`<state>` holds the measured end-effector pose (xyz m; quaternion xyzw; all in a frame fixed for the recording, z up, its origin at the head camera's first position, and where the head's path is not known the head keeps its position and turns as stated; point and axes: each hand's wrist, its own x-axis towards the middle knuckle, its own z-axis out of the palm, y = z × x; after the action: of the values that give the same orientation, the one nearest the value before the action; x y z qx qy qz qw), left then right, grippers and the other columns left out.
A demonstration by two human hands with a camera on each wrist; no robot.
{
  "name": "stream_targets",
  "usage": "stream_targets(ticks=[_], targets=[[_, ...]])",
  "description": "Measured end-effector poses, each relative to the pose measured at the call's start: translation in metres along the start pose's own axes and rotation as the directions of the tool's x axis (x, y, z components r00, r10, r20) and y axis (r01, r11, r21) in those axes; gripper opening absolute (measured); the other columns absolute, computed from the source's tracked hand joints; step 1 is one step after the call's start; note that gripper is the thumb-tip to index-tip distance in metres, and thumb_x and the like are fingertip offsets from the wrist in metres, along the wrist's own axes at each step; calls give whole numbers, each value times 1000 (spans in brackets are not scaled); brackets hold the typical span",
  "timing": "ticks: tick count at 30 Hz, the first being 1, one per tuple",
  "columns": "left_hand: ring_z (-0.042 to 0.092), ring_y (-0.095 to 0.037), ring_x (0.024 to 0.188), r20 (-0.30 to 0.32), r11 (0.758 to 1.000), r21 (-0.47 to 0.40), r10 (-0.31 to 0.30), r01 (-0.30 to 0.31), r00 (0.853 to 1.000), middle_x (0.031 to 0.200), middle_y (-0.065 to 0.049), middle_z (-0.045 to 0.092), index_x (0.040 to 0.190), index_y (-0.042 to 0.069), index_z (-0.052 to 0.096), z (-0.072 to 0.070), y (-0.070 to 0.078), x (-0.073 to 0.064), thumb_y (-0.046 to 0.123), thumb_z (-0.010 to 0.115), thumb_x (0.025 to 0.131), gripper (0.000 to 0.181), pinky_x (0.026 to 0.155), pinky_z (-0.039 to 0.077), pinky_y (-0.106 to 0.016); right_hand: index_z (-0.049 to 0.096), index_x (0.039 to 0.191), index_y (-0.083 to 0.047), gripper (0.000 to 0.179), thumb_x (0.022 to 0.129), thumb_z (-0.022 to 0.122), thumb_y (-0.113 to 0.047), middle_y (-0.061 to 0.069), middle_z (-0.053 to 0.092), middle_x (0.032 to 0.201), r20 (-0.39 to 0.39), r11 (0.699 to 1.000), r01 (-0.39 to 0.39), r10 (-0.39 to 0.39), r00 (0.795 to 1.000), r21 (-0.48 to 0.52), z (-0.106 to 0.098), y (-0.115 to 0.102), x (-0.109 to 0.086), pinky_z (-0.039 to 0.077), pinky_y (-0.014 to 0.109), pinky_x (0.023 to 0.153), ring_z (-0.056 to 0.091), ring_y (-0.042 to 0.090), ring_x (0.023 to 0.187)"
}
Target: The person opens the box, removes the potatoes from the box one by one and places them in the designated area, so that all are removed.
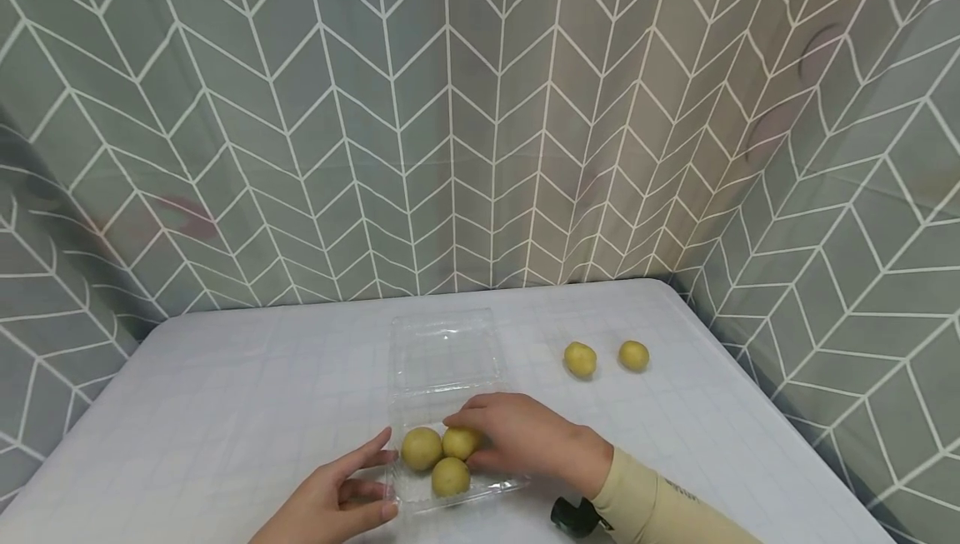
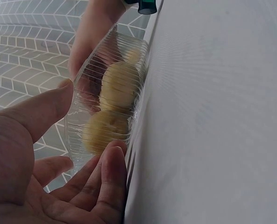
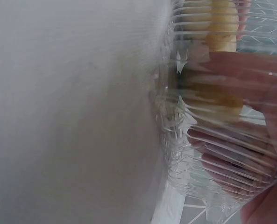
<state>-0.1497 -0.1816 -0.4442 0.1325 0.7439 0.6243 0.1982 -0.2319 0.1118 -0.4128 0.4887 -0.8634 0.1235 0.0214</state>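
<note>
A clear plastic clamshell box (image 1: 450, 390) lies with its lid folded back on the table, ribbed walls facing both wrist cameras. Three round yellow fruits sit in its near half: a left one (image 1: 422, 449), a front one (image 1: 451, 477) and a back one (image 1: 462, 441). My right hand (image 1: 517, 436) reaches into the box from the right and holds the back fruit between thumb and fingers. Through the plastic, the right wrist view shows those fingers around a fruit (image 3: 213, 100). At the box's left wall, my left hand (image 2: 59, 154) touches the plastic with spread thumb and fingertips.
Two more yellow fruits, one (image 1: 580, 359) and another (image 1: 633, 356), lie apart at the back right of the white-covered table (image 1: 247, 394). A patterned grey curtain (image 1: 450, 127) hangs behind and beside the table. A dark device (image 1: 576, 517) is strapped at the right wrist.
</note>
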Motion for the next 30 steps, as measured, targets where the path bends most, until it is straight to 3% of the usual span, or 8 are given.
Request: stream_targets(ticks=[12,18,30], targets=[[63,-21,105,1,1000,2,-20,20,1000,144,-26,44,156,3,22,0,0,2,19,73,92,84,83,55,-28,65,123,-20,42,84,77,-29,-12,61,113,-43,999,-41,43,998,36,3,3,-2,47,21,87,56,0,99],[62,-23,106,3,999,-28,-28,28,1000,145,-26,43,156,2,21,0,-3,3,17,73,92,84,84,55,-28,65,123,-19,43,84,77,-33,-14,61,114,-116,990,-45,61,991,137,4,6,-2,46,21,90,55,0,102],[62,-23,106,-2,999,-25,-28,28,1000,144,-26,45,156,2,21,0,-4,4,18,73,92,84,83,55,-29,63,125,-19,50,81,84,-31,-16,60,115,-211,917,3,89,974,398,4,14,-4,50,25,87,56,1,100]])
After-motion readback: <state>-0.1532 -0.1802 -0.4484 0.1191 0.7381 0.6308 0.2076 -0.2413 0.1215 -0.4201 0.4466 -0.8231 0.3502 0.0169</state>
